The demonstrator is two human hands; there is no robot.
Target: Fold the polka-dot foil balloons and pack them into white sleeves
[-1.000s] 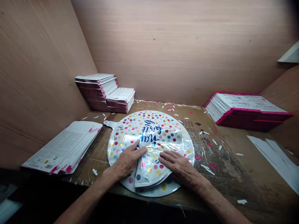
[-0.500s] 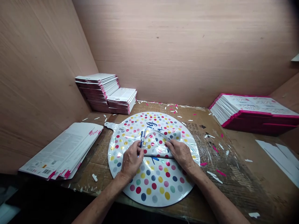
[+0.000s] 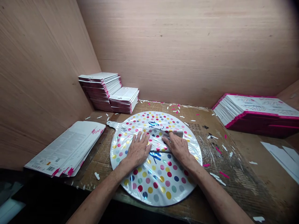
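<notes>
A flat round foil balloon (image 3: 161,186), white with coloured dots and blue lettering, lies on the cardboard-covered worktop with its tail at the upper left. Across its middle sits a folded piece of the same dotted foil (image 3: 160,144); whether this belongs to a separate balloon on top, I cannot tell. My left hand (image 3: 137,151) rests flat, fingers spread, on the foil at the fold's left end. With bent fingers, my right hand (image 3: 178,147) grips the fold's right part, where a silvery underside shows. Its fingertips are partly hidden.
Stacks of white and pink card packs (image 3: 100,90) stand at the back left. More packs (image 3: 259,109) lie at the right, and a fanned pile of printed cards (image 3: 67,146) at the left. Paper scraps (image 3: 217,179) litter the cardboard. Wooden panels (image 3: 182,49) enclose the worktop.
My left hand has gone from pinching the foil to lying flat on it. The raised folded flap is now lower and flatter, and my right hand has moved slightly up along it.
</notes>
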